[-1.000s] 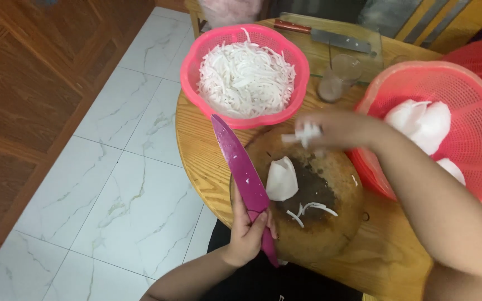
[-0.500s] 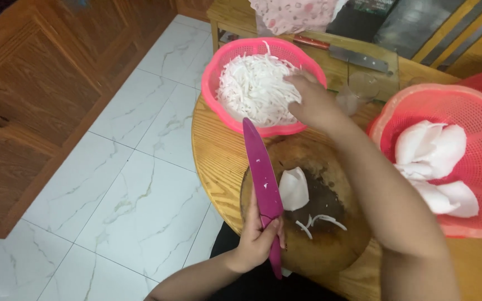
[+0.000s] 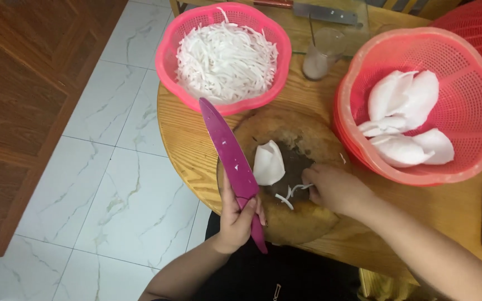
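Left hand (image 3: 235, 217): closed around magenta knife (image 3: 231, 161), blade over table's left edge. Right hand (image 3: 333, 189): fingers pinching white shreds (image 3: 288, 195) on round chopping board (image 3: 285, 173), near table's front edge, beside white coconut piece (image 3: 268, 163).

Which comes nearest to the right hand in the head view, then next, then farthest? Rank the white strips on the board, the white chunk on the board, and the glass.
Measured from the right hand:
1. White strips, on the cutting board, right at the fingertips on their left.
2. White chunk, farther left on the board, beside the knife.
3. Glass, at the table's far side between the two baskets.
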